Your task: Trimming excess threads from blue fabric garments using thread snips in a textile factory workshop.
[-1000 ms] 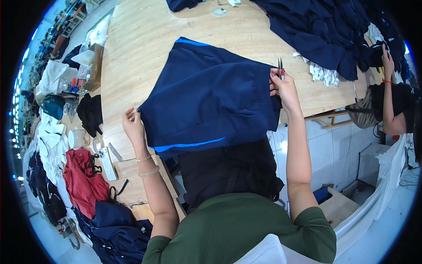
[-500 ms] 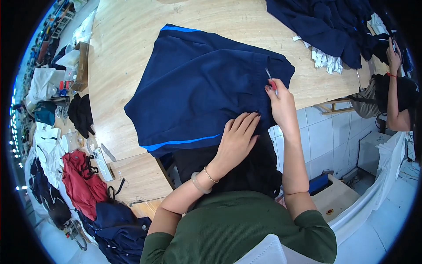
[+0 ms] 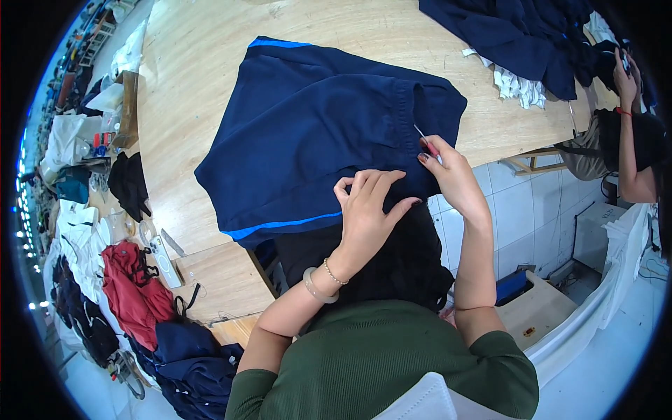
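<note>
A navy garment (image 3: 301,133) with a gathered elastic waistband (image 3: 404,115) and bright blue side stripes lies across the wooden table's near edge; it looks like shorts. My right hand (image 3: 451,171) is closed round the red handle of a seam ripper (image 3: 432,148), its thin metal point at the waistband's opening. Over the garment's near edge is my left hand (image 3: 367,213), its fingers bent and the thumb held apart from the index finger. Nothing shows between them.
More navy garments (image 3: 504,42) and white cloth strips (image 3: 518,87) lie at the far right, near another person's hand (image 3: 625,80). To the left are a phone (image 3: 164,260), a metal blade (image 3: 172,242), a wooden box (image 3: 126,108) and a red garment (image 3: 140,290).
My left hand has lifted its flattened fingers into a bent, spread shape. My right hand has moved slightly nearer with the seam ripper, whose tip now slants left. The waistband's opening has shifted a little left.
</note>
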Action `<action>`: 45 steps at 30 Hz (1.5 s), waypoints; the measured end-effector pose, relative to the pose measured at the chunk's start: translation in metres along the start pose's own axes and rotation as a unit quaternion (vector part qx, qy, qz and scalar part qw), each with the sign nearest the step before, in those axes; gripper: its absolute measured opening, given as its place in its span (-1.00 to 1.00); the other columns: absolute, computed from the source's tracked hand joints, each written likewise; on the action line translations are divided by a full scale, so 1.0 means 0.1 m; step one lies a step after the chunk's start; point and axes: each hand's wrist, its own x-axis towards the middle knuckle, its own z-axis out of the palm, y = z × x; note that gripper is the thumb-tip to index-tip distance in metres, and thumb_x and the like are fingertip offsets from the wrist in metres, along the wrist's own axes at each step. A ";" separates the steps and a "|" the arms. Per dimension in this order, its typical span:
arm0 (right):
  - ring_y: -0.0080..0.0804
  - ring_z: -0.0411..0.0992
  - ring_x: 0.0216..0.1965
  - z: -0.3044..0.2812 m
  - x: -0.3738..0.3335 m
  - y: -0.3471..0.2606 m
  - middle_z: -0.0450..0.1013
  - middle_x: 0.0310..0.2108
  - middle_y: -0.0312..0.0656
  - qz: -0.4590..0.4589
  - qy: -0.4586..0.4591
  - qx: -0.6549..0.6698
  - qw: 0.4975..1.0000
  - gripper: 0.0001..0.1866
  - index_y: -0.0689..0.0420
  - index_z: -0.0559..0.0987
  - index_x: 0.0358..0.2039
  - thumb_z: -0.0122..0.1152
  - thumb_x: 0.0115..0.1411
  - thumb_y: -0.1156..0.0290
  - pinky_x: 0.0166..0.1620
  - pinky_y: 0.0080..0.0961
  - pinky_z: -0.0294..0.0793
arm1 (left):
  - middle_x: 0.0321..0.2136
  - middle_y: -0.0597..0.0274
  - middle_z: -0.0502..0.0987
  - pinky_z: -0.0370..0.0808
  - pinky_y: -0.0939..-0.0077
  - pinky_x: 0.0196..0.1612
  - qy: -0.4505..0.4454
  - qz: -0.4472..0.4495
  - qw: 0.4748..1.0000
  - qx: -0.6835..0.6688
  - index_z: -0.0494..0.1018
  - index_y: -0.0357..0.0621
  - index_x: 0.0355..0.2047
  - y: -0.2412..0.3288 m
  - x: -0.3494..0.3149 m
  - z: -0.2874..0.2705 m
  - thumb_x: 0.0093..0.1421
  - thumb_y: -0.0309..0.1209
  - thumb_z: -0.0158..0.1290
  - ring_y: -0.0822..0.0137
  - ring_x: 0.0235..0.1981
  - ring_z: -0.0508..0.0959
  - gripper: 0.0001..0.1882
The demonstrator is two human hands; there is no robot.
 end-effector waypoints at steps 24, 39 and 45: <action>-0.69 0.33 -0.20 0.04 0.19 -0.41 0.45 -0.15 -0.38 -0.031 -0.004 0.425 0.904 -0.70 0.15 0.51 -0.03 0.11 0.20 0.49 0.10 -0.58 0.25 | -0.52 0.35 0.44 0.37 0.69 -0.16 0.014 -0.102 0.923 -0.370 0.33 -0.21 -0.08 -0.07 0.31 -0.22 0.03 -0.65 0.19 0.55 -0.39 0.47 -0.56; -0.54 0.41 -0.13 0.05 0.15 -0.56 0.45 -0.23 -0.19 -0.216 0.129 0.166 0.953 -0.74 0.28 0.50 -0.11 -0.01 0.20 0.71 0.00 -0.60 0.44 | -0.32 0.26 0.54 0.46 0.76 -0.20 0.004 -0.187 0.839 -0.511 0.29 -0.24 -0.03 0.06 0.42 -0.29 0.12 -0.69 0.12 0.60 -0.32 0.50 -0.59; -0.55 0.44 -0.43 -0.13 -0.15 -0.57 0.42 -0.45 -0.22 -0.257 0.171 0.074 0.948 -0.73 0.25 0.59 -0.26 0.20 -0.01 0.77 -0.34 -0.69 0.44 | -0.34 0.27 0.53 0.47 0.76 -0.20 0.019 -0.185 0.831 -0.524 0.30 -0.23 -0.02 0.10 0.45 -0.27 0.11 -0.72 0.12 0.62 -0.32 0.49 -0.57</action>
